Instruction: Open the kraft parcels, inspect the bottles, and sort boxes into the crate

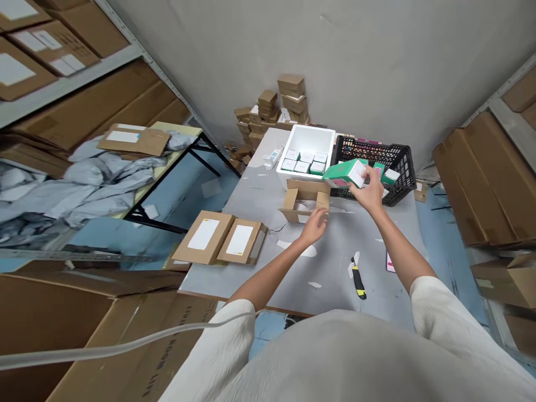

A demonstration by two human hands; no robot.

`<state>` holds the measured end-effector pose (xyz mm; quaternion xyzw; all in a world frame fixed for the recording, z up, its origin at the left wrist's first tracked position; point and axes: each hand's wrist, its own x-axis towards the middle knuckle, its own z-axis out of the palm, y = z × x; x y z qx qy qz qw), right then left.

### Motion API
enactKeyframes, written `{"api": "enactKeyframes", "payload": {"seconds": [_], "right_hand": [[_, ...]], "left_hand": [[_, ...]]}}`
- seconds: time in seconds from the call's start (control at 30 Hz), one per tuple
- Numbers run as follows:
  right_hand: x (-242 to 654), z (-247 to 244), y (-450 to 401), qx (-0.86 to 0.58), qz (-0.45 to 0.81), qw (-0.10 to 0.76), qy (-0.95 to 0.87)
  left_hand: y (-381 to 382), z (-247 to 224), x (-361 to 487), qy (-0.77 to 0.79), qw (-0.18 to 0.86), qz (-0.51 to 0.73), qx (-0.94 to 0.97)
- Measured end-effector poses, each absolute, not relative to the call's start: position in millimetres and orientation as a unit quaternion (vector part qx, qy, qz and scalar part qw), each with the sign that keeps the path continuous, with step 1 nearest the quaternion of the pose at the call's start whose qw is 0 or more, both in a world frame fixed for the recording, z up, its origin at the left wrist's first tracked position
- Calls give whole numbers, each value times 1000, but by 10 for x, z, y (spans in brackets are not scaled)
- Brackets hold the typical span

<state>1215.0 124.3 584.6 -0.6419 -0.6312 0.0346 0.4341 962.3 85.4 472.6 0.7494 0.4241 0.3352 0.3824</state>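
My right hand grips the white end of a green box, which is tilted above the near left part of the black crate. My left hand is at the near right side of an open brown carton, its fingers curved near the flap; whether they press on it is hard to tell. Something pale lies inside the carton. Behind the carton is a white foam box holding several small white-topped green boxes. More green boxes sit in the crate.
Two labelled brown parcels lie at the left of the grey table. A black-and-yellow cutter and a phone are near the front. Cartons are stacked behind. A side table holds grey bags.
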Motion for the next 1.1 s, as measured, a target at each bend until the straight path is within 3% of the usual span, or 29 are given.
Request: {"api": "enactKeyframes", "payload": {"seconds": [0.53, 0.8, 1.0, 1.1], "right_hand": [[10397, 5350, 4272, -593, 33, 433, -678], [9983, 4921, 5053, -578, 98, 396, -707], [10044, 4582, 5450, -606, 194, 304, -709], [10042, 4450, 5578, -563, 150, 322, -746]], "left_hand": [[2237, 4536, 8007, 445, 327, 299, 778], [2311, 4494, 7775, 401, 323, 286, 808], [2316, 4419, 7754, 397, 316, 289, 812], [2319, 4362, 7788, 391, 317, 293, 813]]}}
